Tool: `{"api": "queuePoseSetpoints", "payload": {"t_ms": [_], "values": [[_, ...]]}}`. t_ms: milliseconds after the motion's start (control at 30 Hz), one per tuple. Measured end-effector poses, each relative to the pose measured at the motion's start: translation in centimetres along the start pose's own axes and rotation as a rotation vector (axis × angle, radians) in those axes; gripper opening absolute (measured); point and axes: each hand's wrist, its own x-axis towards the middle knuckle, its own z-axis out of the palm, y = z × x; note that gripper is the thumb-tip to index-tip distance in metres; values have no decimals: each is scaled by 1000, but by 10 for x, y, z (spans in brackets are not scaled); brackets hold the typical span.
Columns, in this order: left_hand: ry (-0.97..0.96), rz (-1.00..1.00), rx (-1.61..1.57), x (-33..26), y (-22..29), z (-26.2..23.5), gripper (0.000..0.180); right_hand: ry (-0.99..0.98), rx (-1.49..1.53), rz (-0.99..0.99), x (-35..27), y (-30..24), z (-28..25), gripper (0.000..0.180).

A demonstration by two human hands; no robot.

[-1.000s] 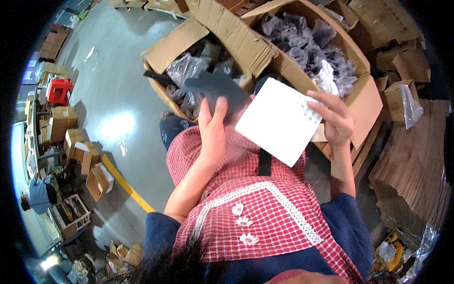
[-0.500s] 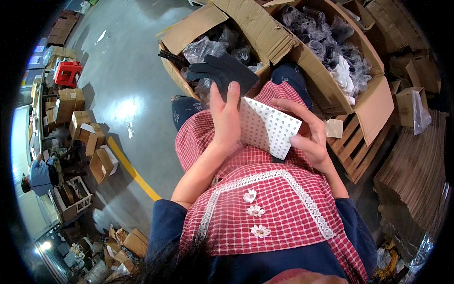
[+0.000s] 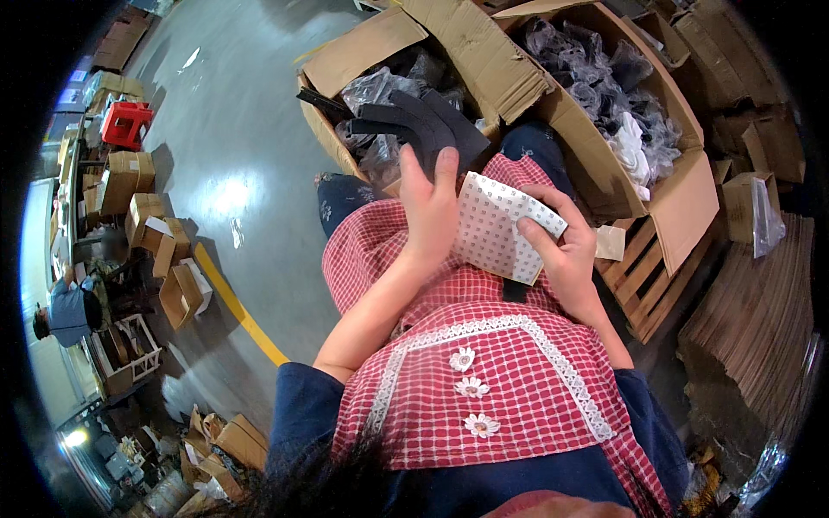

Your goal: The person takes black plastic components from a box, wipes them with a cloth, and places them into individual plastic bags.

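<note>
My left hand [image 3: 428, 207] is closed at the lower ends of several dark grey flat strips [image 3: 421, 125], which fan out beyond its fingertips. They look like foam, and part of the grip is hidden. My right hand [image 3: 566, 246] pinches the right edge of a white sheet [image 3: 501, 226] covered with small printed marks, its thumb on the face. This sheet bends slightly, and its left edge lies against my left hand. A short black piece [image 3: 515, 290] pokes out under its lower edge, over the red checked apron [image 3: 432, 324] on my lap.
Ahead stands an open carton [image 3: 324, 129] with clear plastic bags and dark pieces. Another open carton [image 3: 596, 164] of bagged items stands on a wooden pallet [image 3: 652, 276] to the right. Stacked cardboard [image 3: 743, 319] is at far right; a person [image 3: 71, 312] is at far left.
Both hands have shifted slightly right with the sheet. The dark strips are fanned wider, and my right thumb has moved up onto the sheet's face.
</note>
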Motion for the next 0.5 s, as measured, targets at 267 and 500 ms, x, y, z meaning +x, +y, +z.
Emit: {"api": "queuePoseSetpoints", "payload": {"t_ms": [267, 500], "values": [[-89, -7, -28, 11, 12, 6, 52, -157, -101, 121, 25, -6, -23, 40], [-109, 23, 46, 13, 6, 18, 38, -209, -775, -268, 50, -22, -19, 35]]}}
